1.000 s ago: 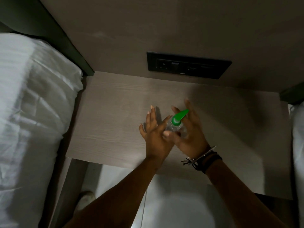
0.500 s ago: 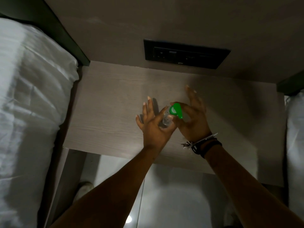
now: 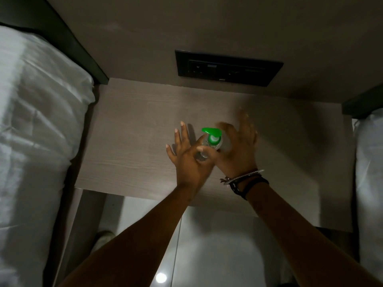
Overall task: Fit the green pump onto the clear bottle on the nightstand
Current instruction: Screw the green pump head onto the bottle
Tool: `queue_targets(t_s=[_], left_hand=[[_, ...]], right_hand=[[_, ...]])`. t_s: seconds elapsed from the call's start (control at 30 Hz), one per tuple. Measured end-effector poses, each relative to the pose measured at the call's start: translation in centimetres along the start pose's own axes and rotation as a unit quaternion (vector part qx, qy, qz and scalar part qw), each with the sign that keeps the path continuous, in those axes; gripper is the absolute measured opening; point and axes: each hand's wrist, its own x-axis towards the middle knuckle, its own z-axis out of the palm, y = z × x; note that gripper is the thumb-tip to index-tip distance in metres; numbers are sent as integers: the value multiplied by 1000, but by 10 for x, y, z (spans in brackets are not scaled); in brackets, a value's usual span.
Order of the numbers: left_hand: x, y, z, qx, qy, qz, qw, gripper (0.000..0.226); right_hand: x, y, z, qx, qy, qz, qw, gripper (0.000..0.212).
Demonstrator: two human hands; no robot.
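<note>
A small clear bottle stands upright near the middle of the wood-grain nightstand. The green pump sits on its neck, nozzle pointing left. My left hand holds the bottle from the left with thumb and index finger, its other fingers spread upward. My right hand, with bracelets at the wrist, is just right of the pump. Its fingers are spread and blurred, off the pump head, and its thumb lies by the bottle's lower side.
A black socket panel is set in the wall behind the nightstand. White bedding lies on the left and at the right edge. Glossy pale floor and a shoe show below the nightstand's front edge.
The pump's nozzle has swung round from pointing up-right to pointing left. My right hand has come off the pump head and spread its fingers. My left hand has stayed on the bottle.
</note>
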Motion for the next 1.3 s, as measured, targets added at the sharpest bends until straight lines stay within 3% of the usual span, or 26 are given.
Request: queue_targets(t_s=[0.07, 0.17, 0.27, 0.37, 0.47, 0.6, 0.7, 0.83, 1.07, 1.23, 1.3], left_hand=[[-1, -1, 1, -25, 1, -5, 1000, 44], [-2, 2, -1, -23, -7, 4, 1000, 51], [-2, 4, -1, -9, -10, 2, 1000, 52], [-2, 3, -1, -34, -2, -7, 999, 53], [-3, 1, 0, -40, -14, -2, 999, 48], [-2, 4, 1, -102, -4, -8, 995, 42], [-1, 3, -1, -95, 1, -4, 995, 47], [4, -1, -5, -101, -17, 23, 995, 30], [13, -6, -6, -98, -31, 39, 994, 32], [16, -9, -9, -108, -79, 36, 990, 28], [30, -9, -14, -95, -160, 36, 982, 40]], right_hand=[[-4, -2, 3, 23, -20, -4, 1000, 60], [-4, 0, 1, 56, 23, -1, 998, 34], [-2, -3, 2, 73, 65, 50, 994, 50], [-2, -2, 6, 121, 0, 35, 992, 65], [0, 2, 6, 164, -1, -10, 986, 41], [3, -8, 9, 121, 74, 59, 988, 58], [3, -9, 10, 186, -3, 41, 982, 68], [4, 1, 3, 234, -40, -7, 971, 43], [3, -10, 10, 277, 52, 64, 957, 50], [-5, -11, 9, 286, 77, 92, 951, 46], [-3, -6, 2, 229, 56, 83, 968, 42]])
